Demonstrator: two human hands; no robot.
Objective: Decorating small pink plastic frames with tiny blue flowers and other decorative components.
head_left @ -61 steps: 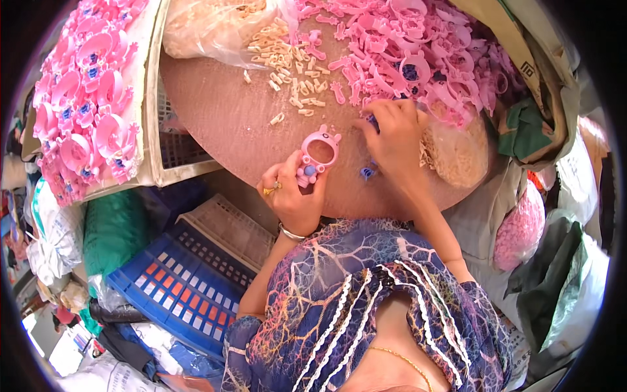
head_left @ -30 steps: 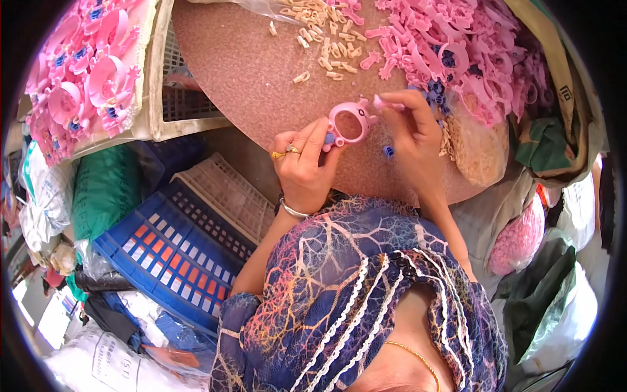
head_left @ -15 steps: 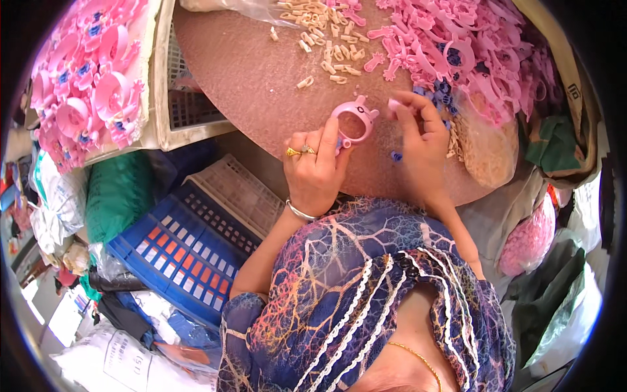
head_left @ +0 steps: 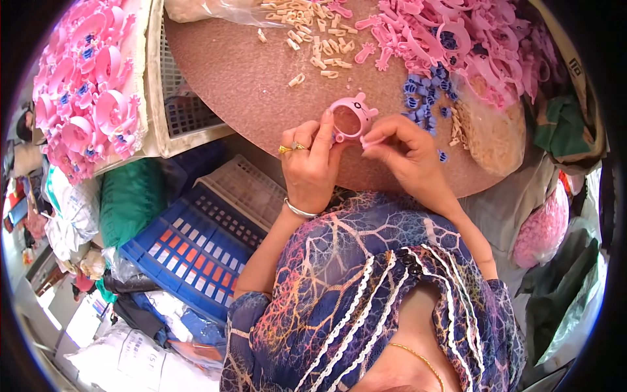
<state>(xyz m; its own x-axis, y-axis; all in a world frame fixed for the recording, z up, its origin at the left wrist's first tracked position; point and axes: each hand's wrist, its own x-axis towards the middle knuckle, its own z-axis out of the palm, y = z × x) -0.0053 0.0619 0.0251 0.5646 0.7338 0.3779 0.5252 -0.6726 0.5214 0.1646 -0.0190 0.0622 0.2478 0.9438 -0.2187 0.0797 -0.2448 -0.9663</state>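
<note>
My left hand [head_left: 308, 166] is closed round the lower left side of a pink plastic ring with two small ears [head_left: 358, 106] and a printed face. It is held above the round brown table [head_left: 261, 98]. Close beside the ring's lower right edge, my right hand [head_left: 413, 155] pinches a small pink plastic piece [head_left: 371, 142] between thumb and fingertips. Whether that piece touches the ring is too small to tell. Small blue plastic parts [head_left: 426, 91] lie in a loose group beyond my right hand. Fingers of my left hand partly hide the ring's lower side.
A heap of pink plastic parts [head_left: 418, 32] covers the far right, beside a clear bag of cream pieces [head_left: 491, 140]. Cream clips [head_left: 330, 47] lie scattered at the far side. Left stands a crate [head_left: 153, 98] bearing pink ring pieces [head_left: 108, 111]; below are a blue crate [head_left: 176, 225] and green sack [head_left: 130, 202].
My right hand has come left and down with the small pink piece, up to the ring. Blue parts it partly covered now show. My left hand still holds the ring; the view has shifted slightly.
</note>
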